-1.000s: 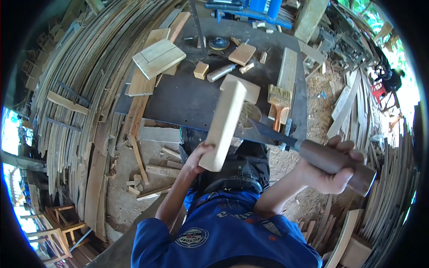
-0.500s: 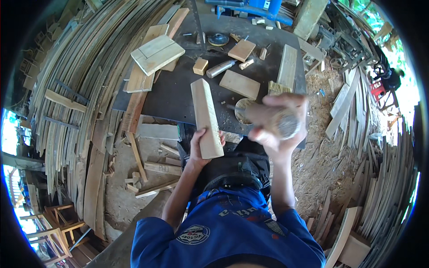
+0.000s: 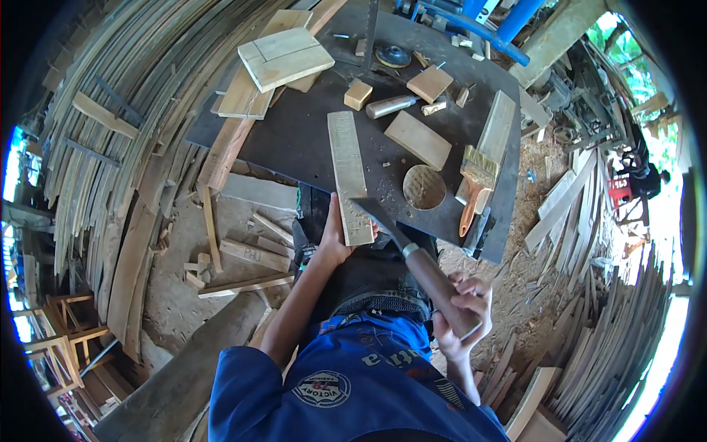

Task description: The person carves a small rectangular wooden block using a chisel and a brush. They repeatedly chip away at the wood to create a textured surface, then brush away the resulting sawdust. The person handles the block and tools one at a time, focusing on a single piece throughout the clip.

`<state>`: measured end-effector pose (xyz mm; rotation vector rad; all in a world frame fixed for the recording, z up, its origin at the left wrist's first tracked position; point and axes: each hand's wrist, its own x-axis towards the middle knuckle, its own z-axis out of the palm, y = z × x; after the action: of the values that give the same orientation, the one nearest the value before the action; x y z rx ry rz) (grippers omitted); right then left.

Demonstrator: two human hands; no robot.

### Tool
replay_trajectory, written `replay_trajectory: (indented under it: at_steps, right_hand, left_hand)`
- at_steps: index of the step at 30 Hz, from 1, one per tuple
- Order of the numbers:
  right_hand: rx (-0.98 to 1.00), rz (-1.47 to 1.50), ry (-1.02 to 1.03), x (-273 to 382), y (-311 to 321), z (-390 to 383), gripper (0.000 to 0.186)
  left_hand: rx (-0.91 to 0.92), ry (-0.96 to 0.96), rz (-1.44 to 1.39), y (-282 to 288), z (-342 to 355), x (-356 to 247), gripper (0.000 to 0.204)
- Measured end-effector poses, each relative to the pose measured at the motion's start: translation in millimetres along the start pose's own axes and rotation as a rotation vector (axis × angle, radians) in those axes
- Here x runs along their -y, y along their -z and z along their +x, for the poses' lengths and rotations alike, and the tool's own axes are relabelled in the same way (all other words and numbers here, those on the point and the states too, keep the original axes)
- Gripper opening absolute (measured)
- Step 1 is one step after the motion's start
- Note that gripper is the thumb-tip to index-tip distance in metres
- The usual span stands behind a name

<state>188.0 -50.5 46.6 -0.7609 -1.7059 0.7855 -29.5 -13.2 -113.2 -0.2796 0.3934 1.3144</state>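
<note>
My left hand (image 3: 333, 237) grips the near end of a long pale wooden plank (image 3: 347, 173), which lies lengthwise on the dark worktable (image 3: 294, 140). My right hand (image 3: 462, 311) is closed around the brown wooden handle of a chisel (image 3: 412, 258). The chisel's dark blade points up and left, and its tip touches the plank's near right edge, just beside my left hand.
On the table lie a round wooden disc (image 3: 424, 187), a paintbrush (image 3: 475, 184), a flat block (image 3: 417, 138), a small cube (image 3: 358, 94), a metal cylinder (image 3: 392, 105) and stacked boards (image 3: 283, 57). Long wood strips (image 3: 125, 110) pile at the left, more planks at the right.
The plank went from raised and tilted to lying flat on the table. My right hand, near the disc half a second ago, drew back and set the chisel blade against the plank.
</note>
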Motion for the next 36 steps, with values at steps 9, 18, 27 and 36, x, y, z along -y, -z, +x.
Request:
replay_trajectory:
  at_steps: [9, 18, 27, 36]
  right_hand:
    - [0.22, -0.274, -0.36, 4, 20, -26, 0.03]
    - [0.598, -0.392, -0.437, -13, 4, 5, 0.055]
    - [0.653, -0.478, -0.649, 8, 55, -31, 0.043]
    - [0.64, -0.345, -0.559, -34, 47, -20, 0.045]
  left_hand:
    - [0.008, -0.068, -0.094, -16, 10, -2, 0.069]
    - [-0.232, 0.027, 0.169, -42, 4, 3, 0.079]
    - [-0.216, -0.11, 0.034, -29, 14, 10, 0.074]
    - [-0.258, -0.116, 0.15, -35, 19, 1, 0.078]
